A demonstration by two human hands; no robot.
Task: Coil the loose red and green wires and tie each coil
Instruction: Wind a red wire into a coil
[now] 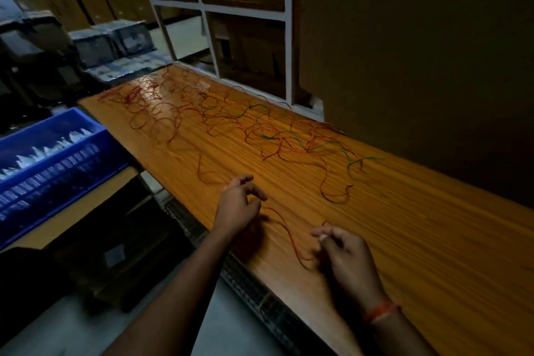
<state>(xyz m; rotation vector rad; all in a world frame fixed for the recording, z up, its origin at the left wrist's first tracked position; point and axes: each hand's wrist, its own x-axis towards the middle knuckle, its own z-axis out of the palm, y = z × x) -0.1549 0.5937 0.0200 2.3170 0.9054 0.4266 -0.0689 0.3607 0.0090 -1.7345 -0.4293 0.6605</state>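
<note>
Loose red wires (161,113) lie in tangled loops over the far half of the wooden table (419,240), with green wires (289,136) mixed in towards the right. One red strand (289,234) runs between my two hands near the front edge. My left hand (239,205) has its fingers curled and pinches that strand. My right hand (344,254) pinches the strand's other end between thumb and fingers. The scene is dim and slightly blurred.
A blue plastic crate (57,159) with packed items stands left of the table. Dark bins (109,40) and cardboard boxes fill the far left. A white shelf frame (245,14) rises behind the table, and a dark wall stands at the right.
</note>
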